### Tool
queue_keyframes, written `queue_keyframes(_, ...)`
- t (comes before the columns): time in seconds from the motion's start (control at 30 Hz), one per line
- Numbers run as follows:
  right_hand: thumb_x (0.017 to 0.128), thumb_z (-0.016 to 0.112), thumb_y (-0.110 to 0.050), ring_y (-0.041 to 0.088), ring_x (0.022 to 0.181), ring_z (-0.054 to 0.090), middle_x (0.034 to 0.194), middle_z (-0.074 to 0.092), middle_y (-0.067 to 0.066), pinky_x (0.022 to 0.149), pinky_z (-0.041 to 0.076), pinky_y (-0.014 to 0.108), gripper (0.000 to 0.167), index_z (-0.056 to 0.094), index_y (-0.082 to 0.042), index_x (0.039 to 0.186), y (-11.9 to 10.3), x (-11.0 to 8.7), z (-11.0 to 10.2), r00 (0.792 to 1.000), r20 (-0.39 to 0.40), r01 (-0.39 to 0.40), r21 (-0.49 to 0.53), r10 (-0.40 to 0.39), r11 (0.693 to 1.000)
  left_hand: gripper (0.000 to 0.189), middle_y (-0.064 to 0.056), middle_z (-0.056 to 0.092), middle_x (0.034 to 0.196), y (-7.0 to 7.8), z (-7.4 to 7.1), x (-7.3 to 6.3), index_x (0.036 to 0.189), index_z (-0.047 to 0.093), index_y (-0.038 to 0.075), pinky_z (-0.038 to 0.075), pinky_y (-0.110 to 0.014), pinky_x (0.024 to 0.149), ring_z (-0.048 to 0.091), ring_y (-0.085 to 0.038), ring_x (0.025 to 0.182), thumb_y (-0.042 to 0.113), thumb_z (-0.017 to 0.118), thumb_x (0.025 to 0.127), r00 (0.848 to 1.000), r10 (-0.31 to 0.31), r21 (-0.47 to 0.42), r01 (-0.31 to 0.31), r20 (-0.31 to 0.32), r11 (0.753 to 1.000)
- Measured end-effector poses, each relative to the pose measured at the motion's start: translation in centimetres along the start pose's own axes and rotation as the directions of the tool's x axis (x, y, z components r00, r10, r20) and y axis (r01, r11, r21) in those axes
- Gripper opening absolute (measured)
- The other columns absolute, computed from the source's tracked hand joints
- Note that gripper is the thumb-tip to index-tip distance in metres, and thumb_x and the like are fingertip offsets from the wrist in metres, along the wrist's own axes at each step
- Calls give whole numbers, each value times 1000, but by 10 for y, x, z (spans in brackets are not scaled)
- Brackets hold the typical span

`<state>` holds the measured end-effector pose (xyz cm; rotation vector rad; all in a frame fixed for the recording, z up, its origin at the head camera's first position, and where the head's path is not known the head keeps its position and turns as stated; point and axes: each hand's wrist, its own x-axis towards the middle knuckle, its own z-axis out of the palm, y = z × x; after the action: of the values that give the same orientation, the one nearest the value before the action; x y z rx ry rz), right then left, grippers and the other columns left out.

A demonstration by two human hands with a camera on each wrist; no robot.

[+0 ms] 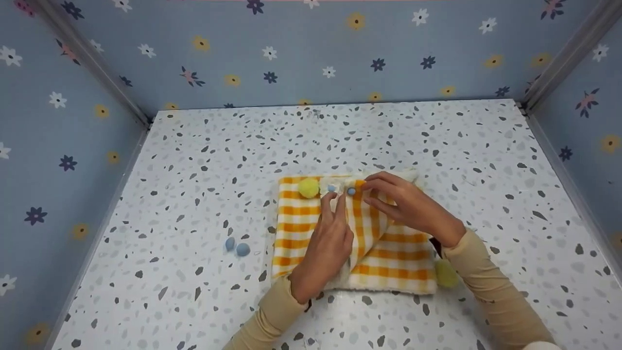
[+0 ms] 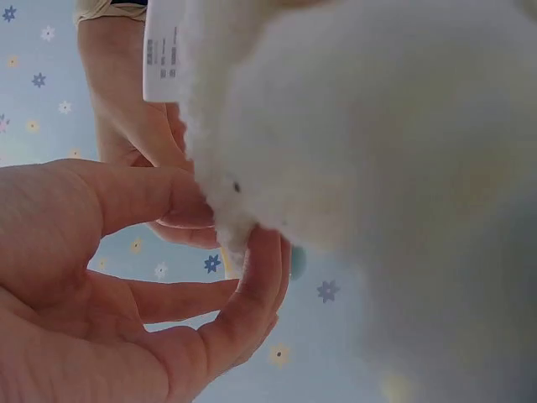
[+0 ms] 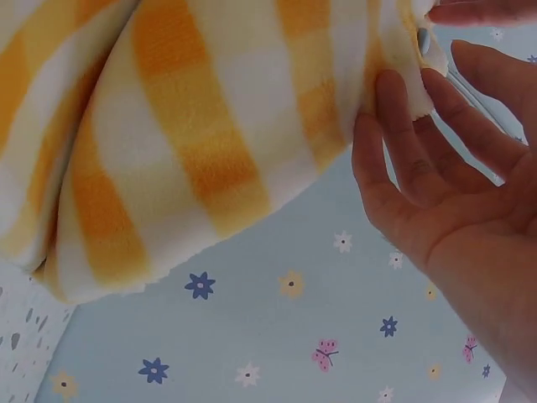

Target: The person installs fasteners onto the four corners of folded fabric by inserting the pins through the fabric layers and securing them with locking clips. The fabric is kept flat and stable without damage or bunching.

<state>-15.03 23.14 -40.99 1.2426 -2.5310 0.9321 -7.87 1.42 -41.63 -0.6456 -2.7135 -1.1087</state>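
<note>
A yellow-and-white checked fleece garment with a fuzzy white lining lies folded on the table. One round blue button shows on its striped flap, and another blue spot sits on the white edge beside it. My left hand lies over the middle and pinches the fuzzy white edge between thumb and fingers. From the right, my right hand holds the flap's upper edge close to the button; its fingertips rest on the checked cloth in the right wrist view.
Two round blue pieces lie left of the garment on the speckled table. A yellow-green pompom is at the garment's upper left, another by its lower right. Flowered panels enclose the table's back and sides.
</note>
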Motion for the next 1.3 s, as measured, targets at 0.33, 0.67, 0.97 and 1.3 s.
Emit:
queue_keyframes(0.33, 99, 68, -8, 19, 96, 66, 125, 63, 12, 81, 57, 35, 25, 68, -1, 123, 6, 19, 5, 999, 7, 32, -13, -32, 999, 56, -25, 31, 153, -7, -3, -1, 140, 49, 1, 54, -32, 64, 55, -37, 109, -23, 53, 89, 998, 26, 162, -17, -50, 987)
queue_keyframes(0.67, 101, 66, -11, 25, 103, 64, 128, 62, 14, 87, 55, 39, 28, 67, 0, 128, 16, 34, 21, 996, 86, 18, -54, -14, 998, 38, -28, 41, 150, -12, 4, 3, 134, 54, -15, 55, -36, 67, 55, -38, 98, -7, 60, 97, 999, -43, 366, 39, 0, 930)
queue_keyframes(0.97, 102, 65, -12, 28, 102, 65, 132, 58, 19, 84, 57, 40, 34, 63, 0, 134, 23, 37, 31, 990, 136, -30, -69, 39, 997, 62, -26, 39, 154, -15, 8, 3, 144, 47, -13, 49, -47, 96, 49, -40, 122, 33, 63, 104, 985, -142, 417, 90, 96, 904)
queue_keyframes(1.3, 104, 63, -15, 25, 95, 64, 134, 53, 20, 83, 56, 39, 35, 62, 1, 135, 27, 34, 36, 986, 151, -65, -56, 73, 996, 58, -23, 47, 150, -19, 17, 3, 142, 50, -11, 49, -44, 96, 50, -38, 125, 26, 68, 101, 995, -93, 493, 66, 30, 868)
